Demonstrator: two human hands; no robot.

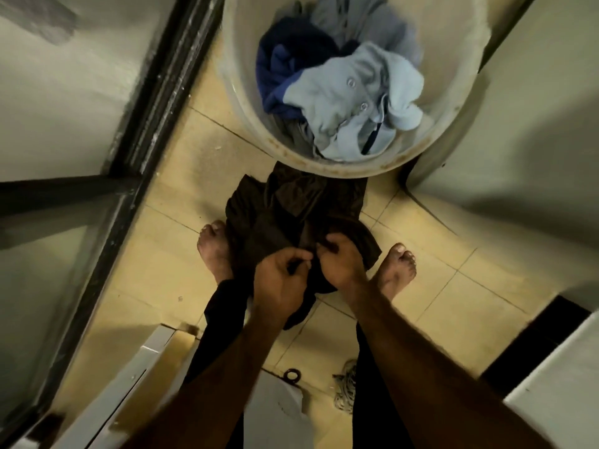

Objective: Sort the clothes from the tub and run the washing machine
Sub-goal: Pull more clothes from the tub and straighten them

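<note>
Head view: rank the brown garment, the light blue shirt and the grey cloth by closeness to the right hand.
1. Brown garment, gripped by the right hand.
2. Light blue shirt, near side of the tub.
3. Grey cloth, tub's far side.

- A pale blue buttoned shirt [353, 102] is piled in a round whitish plastic tub [238, 92].
- A crumpled dark brown garment [282, 212] is held on the tub's near side by the left hand [282, 273] and the right hand [340, 264], side by side.
</note>
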